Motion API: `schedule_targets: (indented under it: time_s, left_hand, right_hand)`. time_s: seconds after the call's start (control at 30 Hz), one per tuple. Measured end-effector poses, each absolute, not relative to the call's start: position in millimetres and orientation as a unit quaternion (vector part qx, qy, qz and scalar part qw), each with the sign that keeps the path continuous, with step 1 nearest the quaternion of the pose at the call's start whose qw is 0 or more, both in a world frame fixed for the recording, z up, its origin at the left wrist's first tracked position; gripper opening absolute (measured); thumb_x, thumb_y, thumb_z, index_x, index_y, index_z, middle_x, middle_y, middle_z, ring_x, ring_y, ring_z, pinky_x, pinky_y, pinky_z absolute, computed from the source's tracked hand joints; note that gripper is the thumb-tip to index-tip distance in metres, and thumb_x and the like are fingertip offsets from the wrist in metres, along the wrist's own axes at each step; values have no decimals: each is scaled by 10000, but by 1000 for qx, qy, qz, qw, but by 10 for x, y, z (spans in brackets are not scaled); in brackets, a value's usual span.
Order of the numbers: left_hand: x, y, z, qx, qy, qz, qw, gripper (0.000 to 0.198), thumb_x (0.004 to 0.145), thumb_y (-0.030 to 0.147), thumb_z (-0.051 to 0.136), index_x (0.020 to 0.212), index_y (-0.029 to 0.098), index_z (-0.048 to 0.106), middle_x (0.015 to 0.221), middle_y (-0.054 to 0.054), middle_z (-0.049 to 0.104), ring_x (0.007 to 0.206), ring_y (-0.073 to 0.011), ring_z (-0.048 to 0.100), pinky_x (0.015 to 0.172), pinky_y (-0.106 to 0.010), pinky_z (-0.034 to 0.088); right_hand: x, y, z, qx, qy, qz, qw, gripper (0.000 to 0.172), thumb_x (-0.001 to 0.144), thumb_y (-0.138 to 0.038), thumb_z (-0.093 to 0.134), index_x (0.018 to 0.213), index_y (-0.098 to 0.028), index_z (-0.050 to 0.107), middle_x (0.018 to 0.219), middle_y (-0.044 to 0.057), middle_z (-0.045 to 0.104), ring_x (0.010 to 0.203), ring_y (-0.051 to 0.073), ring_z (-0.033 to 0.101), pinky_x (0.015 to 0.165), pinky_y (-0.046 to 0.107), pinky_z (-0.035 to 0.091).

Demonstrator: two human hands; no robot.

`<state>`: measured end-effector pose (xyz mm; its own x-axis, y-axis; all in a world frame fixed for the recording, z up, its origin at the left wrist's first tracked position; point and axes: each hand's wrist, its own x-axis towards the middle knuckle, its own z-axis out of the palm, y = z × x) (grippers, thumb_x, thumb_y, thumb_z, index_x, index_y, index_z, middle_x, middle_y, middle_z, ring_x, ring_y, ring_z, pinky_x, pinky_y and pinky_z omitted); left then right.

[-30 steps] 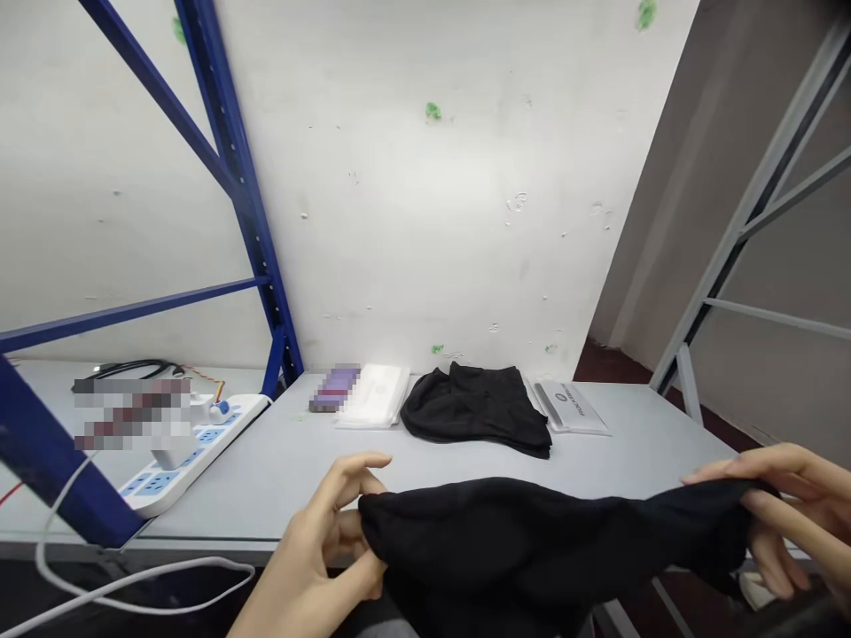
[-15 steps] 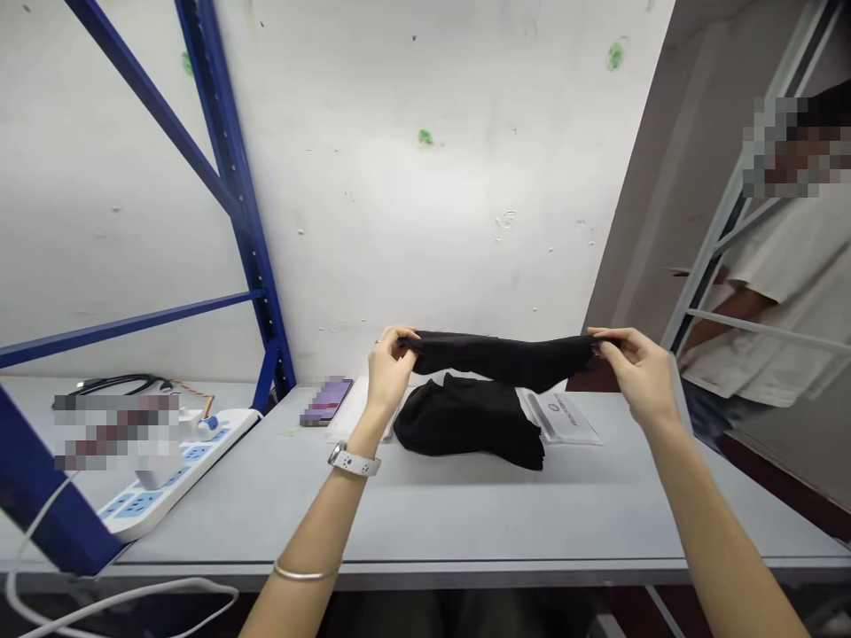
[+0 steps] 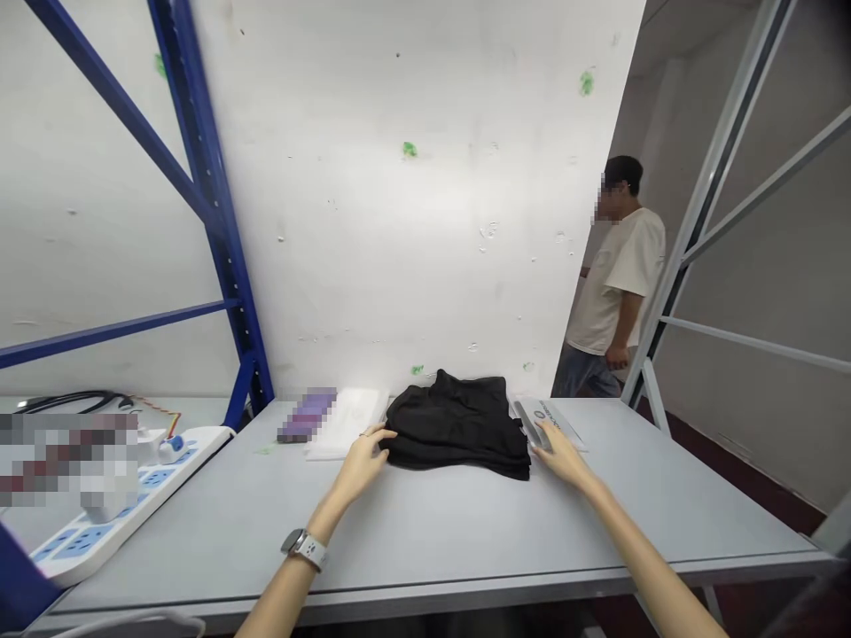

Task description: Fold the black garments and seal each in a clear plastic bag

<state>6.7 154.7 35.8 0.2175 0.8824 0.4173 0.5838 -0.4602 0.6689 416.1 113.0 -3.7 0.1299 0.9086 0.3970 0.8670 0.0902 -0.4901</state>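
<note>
Head view: black cloth (image 3: 458, 425) lies well behind the front table edge (image 3: 465, 592)

From the wearer's head, the camera looks forward and down; tabletop (image 3: 452, 532) near, wall (image 3: 359, 266) beyond.

We note black cloth (image 3: 458, 425) near the rear edge of the worktop (image 3: 452, 540), left hand (image 3: 363, 459) at its left end, right hand (image 3: 562, 456) by its right.

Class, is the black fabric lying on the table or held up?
Lying: the black fabric rests on the table, between the left hand and right hand.
</note>
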Motion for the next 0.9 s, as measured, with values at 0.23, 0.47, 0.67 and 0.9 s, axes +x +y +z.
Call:
schedule_targets:
  time_s: [0.23, 0.47, 0.67, 0.9]
  left_hand:
    - [97, 1029, 271, 792, 445, 389, 154, 310, 797, 158, 450, 1015, 232, 657, 1267, -66, 562, 1137, -246, 569, 987, -443, 437]
    - [8, 663, 191, 818, 438, 346, 142, 277, 842, 181, 426, 987, 251, 651, 1249, -51, 570, 1097, -244, 583, 934, -426, 488]
    - [-103, 468, 29, 827, 444, 313, 146, 264, 869, 193, 421, 1011, 251, 637, 1267, -67, 555, 1099, -237, 576, 914, -409, 506]
    - [-58, 250, 43, 824, 444, 350, 31, 421, 918, 206, 415, 1327, 304, 440, 1419, -67, 407, 1275, -245, 435, 988, -419, 452]
  right_hand:
    - [4109, 1105, -211, -730, -631, -25, 261, 310, 808, -294, 516, 1093, -182, 564, 1148, 131, 597, 1136, 315, 523, 875, 417, 443]
    - [4238, 740, -212, -764, -590, -56, 256, 141, 778, -139, 424, 765, -180, 558, 837, 112, 637, 676, 235, 616, 619, 336, 424]
    - [4409, 324, -136, -775, -524, -70, 347, 182, 855, -285, 371, 817, -217, 536, 737, 88, 664, 688, 267, 645, 627, 365, 460]
    - [3377, -30, -122, -668, -516, 20, 536, 247, 916, -404, 428, 938, -207, 574, 898, 79, 708, 862, 250, 697, 713, 336, 563]
